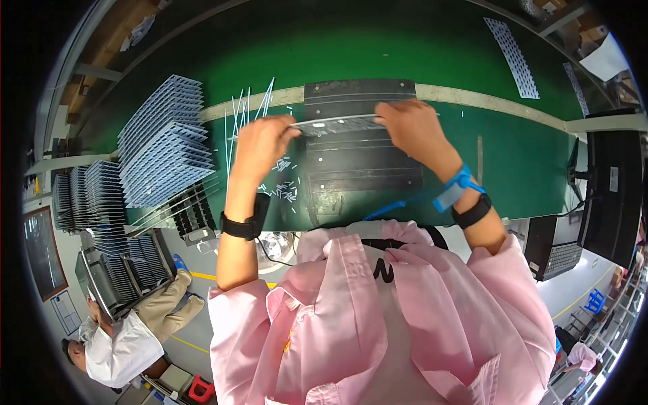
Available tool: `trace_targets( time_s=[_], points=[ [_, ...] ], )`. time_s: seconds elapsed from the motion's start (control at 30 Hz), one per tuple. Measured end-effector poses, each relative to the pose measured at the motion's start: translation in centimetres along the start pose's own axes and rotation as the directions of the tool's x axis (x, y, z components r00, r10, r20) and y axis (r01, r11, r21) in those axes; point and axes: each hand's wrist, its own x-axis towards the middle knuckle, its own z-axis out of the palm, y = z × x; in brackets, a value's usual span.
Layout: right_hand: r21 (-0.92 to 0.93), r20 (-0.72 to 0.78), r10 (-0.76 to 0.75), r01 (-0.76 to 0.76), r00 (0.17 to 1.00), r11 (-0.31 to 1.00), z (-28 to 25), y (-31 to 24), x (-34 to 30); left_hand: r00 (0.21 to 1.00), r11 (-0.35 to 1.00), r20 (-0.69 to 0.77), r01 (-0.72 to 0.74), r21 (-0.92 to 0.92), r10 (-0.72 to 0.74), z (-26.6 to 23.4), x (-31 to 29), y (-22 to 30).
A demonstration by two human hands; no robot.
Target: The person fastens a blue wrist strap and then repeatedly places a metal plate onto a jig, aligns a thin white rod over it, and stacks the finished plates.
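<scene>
Both your hands are up over the green belt [472, 135], holding one thin grey perforated strip panel [337, 123] between them, edge-on to the camera. Your left hand [260, 145] is closed on its left end, fingers curled and pinching; your right hand [412, 128] grips the right end, fingers folded over the top edge. The panel hangs just above the black fixture plate [361, 162] that lies flat on the belt in front of you — not resting on it, as far as the view shows.

Done so far, judging by the litter: a scatter of small white snapped-off bits [287, 189] lies on the belt by the plate's left edge, and long thin white slivers [243, 111] fan out behind your left hand. That suggests several panels already stripped.

Left to do: the fanned stack of pale blue-grey panels [165, 145] at your left is tall — most of the batch looks unworked. More stacks sit in the racks [88, 196] beyond it. Two loose perforated panels [513, 47] lie far down the belt at your right.

Whether the panel in hand is partly broken down, you cannot tell from this angle.
</scene>
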Motion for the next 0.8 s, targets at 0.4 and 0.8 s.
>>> trace_targets(
  time_s=[0.4,0.8],
  points=[
    [0.078,0.156,0.187,-0.201,0.970,0.977,-0.7,0.4,-7.4,0.975,0.978,0.175,-0.106,-0.178,0.138,4.9,-2.4,2.6],
    [0.037,0.077,0.139,-0.143,0.987,0.989,2.1,0.2,-5.9,0.981,0.997,0.193,0.016,-0.071,-0.002,4.5,-3.2,0.6]
  ],
)
